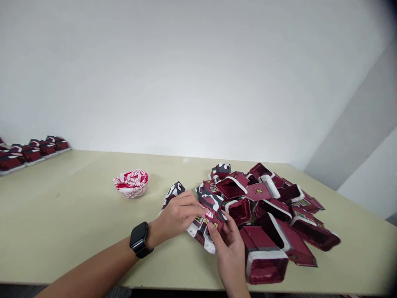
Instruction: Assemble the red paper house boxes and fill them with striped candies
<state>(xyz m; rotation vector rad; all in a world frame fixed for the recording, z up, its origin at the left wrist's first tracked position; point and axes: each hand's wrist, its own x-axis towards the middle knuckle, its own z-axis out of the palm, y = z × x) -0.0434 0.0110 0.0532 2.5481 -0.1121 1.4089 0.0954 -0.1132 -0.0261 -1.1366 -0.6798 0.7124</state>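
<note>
In my right hand [229,248] is a small dark-red model house [207,234], gripped along its right side with the thumb on the front wall. It has a dark roof with white snow patches, yellow windows and a white base, and it is tilted. My left hand [181,213], with a black watch [139,239] at the wrist, reaches across to the house. Its fingertips are closed on a small red-and-white striped piece [209,214] against the front, below the roof. Behind my left hand another snowy-roofed house [174,191] is partly hidden.
A bowl [132,191] of red-and-white striped pieces stands left of my hands. Several model houses [263,252] lie heaped to the right, many with open undersides showing. More houses stand upright in rows [31,154] at the far left. A white wall [186,74] closes off the table's back.
</note>
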